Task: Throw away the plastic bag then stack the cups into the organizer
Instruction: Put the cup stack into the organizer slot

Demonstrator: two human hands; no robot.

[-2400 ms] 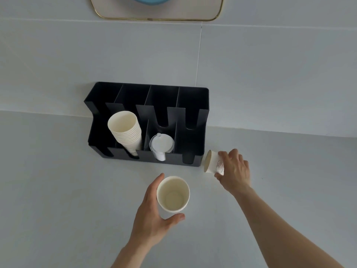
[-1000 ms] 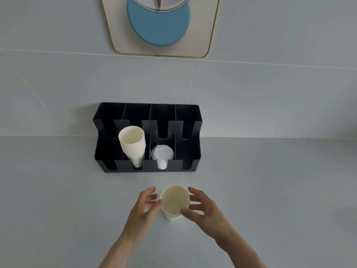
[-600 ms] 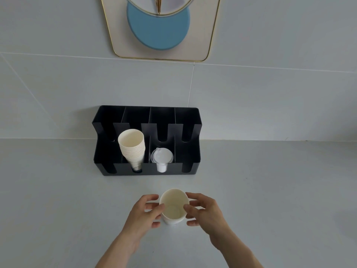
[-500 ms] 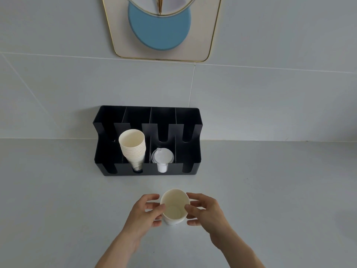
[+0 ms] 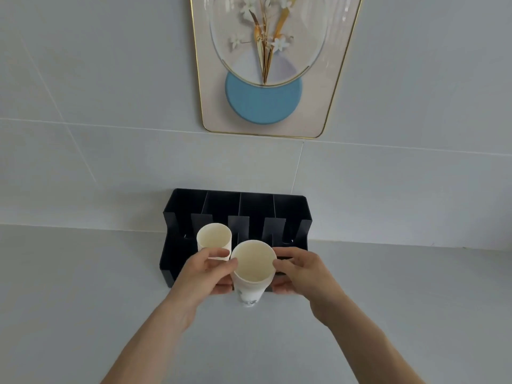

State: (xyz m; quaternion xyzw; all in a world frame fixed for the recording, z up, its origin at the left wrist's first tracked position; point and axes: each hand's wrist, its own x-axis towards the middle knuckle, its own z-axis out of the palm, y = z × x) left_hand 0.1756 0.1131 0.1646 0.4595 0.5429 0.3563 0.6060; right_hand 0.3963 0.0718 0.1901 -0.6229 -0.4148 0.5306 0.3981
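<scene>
A short stack of white paper cups point(image 5: 253, 273) is held up in front of the black organizer point(image 5: 288, 209), mouth toward me. My left hand point(image 5: 205, 275) grips its left side and my right hand point(image 5: 300, 273) grips its right side. Behind my left fingers, a taller stack of paper cups point(image 5: 214, 239) leans in the organizer's second compartment from the left. The white lid seen earlier in the third compartment is hidden behind the held cups. No plastic bag is in view.
The organizer stands on a pale counter point(image 5: 83, 300) against a white tiled wall point(image 5: 110, 134). A gold-framed picture point(image 5: 274, 79) with a blue disc hangs on the wall above it.
Both hands have lifted the cups off the counter and carried them forward to the organizer's front. The camera has tilted up, showing more of the picture.
</scene>
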